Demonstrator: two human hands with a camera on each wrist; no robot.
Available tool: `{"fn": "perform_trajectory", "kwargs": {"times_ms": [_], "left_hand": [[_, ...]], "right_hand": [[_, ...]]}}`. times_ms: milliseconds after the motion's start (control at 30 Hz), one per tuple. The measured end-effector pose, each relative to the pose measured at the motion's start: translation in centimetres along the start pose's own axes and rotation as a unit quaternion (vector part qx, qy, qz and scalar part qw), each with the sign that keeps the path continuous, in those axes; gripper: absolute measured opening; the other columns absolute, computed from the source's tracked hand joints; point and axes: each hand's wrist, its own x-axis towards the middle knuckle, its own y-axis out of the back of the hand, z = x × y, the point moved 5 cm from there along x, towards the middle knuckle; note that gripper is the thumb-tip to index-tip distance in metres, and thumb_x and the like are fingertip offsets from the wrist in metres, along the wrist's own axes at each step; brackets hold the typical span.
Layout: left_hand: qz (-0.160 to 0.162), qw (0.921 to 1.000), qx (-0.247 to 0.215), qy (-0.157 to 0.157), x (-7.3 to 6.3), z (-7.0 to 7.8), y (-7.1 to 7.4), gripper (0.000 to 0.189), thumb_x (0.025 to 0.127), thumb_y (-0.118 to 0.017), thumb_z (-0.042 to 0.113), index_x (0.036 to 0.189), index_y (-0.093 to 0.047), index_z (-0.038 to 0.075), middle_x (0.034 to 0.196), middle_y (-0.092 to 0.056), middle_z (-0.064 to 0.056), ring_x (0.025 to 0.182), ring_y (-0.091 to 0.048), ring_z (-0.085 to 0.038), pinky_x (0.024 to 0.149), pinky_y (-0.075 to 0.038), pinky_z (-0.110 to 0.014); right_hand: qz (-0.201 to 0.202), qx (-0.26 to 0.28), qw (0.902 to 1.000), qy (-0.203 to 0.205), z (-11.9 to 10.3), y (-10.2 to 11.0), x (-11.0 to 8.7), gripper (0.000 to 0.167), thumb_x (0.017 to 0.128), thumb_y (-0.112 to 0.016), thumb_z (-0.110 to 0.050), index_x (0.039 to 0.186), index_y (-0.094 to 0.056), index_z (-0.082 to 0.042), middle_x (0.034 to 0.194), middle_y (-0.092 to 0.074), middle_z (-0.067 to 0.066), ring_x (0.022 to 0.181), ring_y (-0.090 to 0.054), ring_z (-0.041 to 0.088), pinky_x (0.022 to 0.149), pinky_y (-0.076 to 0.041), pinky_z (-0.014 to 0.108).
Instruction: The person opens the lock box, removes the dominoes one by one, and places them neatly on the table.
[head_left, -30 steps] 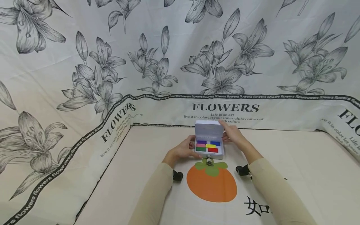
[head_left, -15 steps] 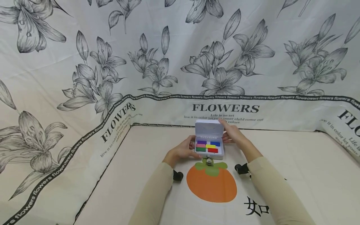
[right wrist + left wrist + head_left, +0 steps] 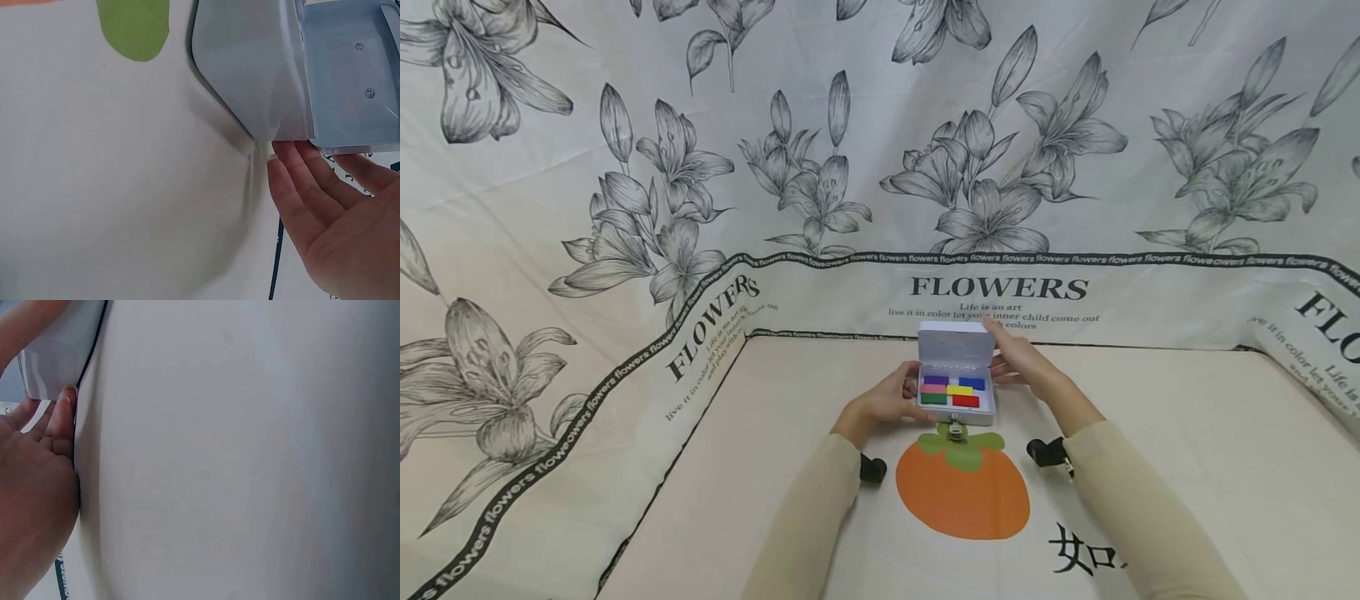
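A small white hinged box (image 3: 955,417) sits on the table with its lid (image 3: 955,346) raised and a metal clasp (image 3: 956,431) at its front. Several coloured blocks lie inside, among them a red block (image 3: 966,402), a yellow block (image 3: 960,391) and a green block (image 3: 934,399). My left hand (image 3: 883,400) grips the box's left side, thumb near the front corner and fingers further back. At the right rear, my right hand (image 3: 1026,367) touches the lid's edge and the box's back corner with extended fingers (image 3: 290,181); its thumb is hidden in the right wrist view.
A pale cloth covers the table, printed with an orange persimmon (image 3: 962,492) in front of the box and black characters (image 3: 1081,550) to its right. Flower-printed fabric (image 3: 820,192) rises close behind the lid and along the left side.
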Motion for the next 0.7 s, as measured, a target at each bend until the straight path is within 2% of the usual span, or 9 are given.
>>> {"fn": "perform_trajectory", "kwargs": {"times_ms": [167,333,700], "left_hand": [[-0.003,1.0000,-0.005,0.001,0.2,-0.1,0.0,0.097,0.073,-0.092,0.012,0.152,-0.037,0.016,0.118,-0.052,-0.005,0.111,-0.046,-0.021,0.102,-0.040,-0.037],[-0.001,1.0000,-0.002,0.001,0.2,-0.2,0.0,0.097,0.073,-0.092,0.012,0.152,-0.037,0.017,0.119,-0.054,-0.004,0.111,-0.048,-0.020,0.103,-0.040,-0.038],[0.005,0.9999,0.005,0.008,0.1,-0.3,-0.2,0.097,0.074,-0.092,0.012,0.153,-0.036,0.017,0.122,-0.054,-0.004,0.113,-0.048,-0.021,0.106,-0.040,-0.040]], "right_hand": [[-0.003,-0.016,0.9999,0.001,-0.2,0.0,-0.3,0.112,0.090,-0.022,-0.087,0.151,-0.038,0.005,0.138,-0.054,0.031,0.119,-0.062,0.039,0.104,-0.048,0.051],[-0.005,-0.034,0.9991,0.025,-0.3,0.2,-0.9,0.104,0.095,-0.019,-0.081,0.153,-0.037,0.004,0.143,-0.052,0.032,0.123,-0.060,0.042,0.104,-0.048,0.052],[0.035,-0.097,0.9895,0.101,-0.3,1.2,-3.3,0.070,0.109,-0.035,-0.051,0.149,-0.043,0.006,0.142,-0.051,0.029,0.119,-0.060,0.042,0.099,-0.051,0.049]]}}
